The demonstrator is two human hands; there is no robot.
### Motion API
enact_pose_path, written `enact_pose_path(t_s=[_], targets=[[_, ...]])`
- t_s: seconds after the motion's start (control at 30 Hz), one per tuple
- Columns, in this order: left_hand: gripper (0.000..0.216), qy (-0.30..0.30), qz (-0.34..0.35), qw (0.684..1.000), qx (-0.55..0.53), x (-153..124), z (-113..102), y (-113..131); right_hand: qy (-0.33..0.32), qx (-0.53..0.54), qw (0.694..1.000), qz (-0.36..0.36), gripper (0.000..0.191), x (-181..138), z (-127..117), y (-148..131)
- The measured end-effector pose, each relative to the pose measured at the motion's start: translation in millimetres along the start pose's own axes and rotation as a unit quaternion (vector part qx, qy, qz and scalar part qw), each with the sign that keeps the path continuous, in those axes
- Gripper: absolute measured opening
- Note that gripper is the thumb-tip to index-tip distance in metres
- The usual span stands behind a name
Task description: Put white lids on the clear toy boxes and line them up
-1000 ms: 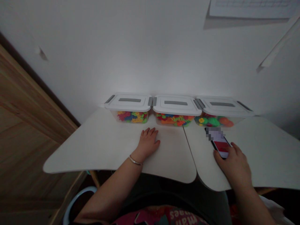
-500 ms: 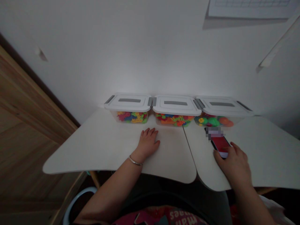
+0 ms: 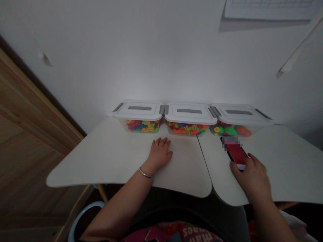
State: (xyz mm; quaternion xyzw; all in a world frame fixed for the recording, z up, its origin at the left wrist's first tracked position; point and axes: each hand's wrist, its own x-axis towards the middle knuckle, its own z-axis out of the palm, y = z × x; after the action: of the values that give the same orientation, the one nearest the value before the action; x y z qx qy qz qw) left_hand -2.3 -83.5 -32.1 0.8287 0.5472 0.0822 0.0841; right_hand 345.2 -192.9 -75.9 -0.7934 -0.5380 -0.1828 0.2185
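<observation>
Phone (image 3: 236,153) lying flat on the right half of the counter (image 3: 106,158), screen up and showing red, upper end blurred out. Long axis running from the near right edge up and slightly leftward toward the rightmost of three lidded bins; far end stopping just short of that bin (image 3: 238,122), gap or contact not discernible.

Right hand (image 3: 252,179) directly behind the phone's near end, fingers curled around that lower edge, thumb on the left side, fingertips touching the casing. Loosely closed on the phone, device apparently resting on the counter rather than lifted.

Left hand (image 3: 159,154) flat on the left half of the counter, palm down, fingers spread and pointing toward the bins, holding nothing. Bracelet (image 3: 145,173) on that wrist. Well apart from the phone, with the seam between the two counter halves lying between them.

Right hand plainly the nearer to the phone. Middle bin (image 3: 188,121) and left bin (image 3: 138,118) just ahead of the left fingertips, lids on, coloured plastic pieces visible through the clear walls.
</observation>
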Motion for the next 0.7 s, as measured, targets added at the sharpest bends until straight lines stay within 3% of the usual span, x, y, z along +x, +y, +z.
enact_pose_path(t_s=[0.7], targets=[[0.057, -0.007, 0.001, 1.000, 0.005, 0.5, -0.3, -0.6, -0.007, 0.006, 1.000, -0.004, 0.041, 0.9, -2.0, -0.5]])
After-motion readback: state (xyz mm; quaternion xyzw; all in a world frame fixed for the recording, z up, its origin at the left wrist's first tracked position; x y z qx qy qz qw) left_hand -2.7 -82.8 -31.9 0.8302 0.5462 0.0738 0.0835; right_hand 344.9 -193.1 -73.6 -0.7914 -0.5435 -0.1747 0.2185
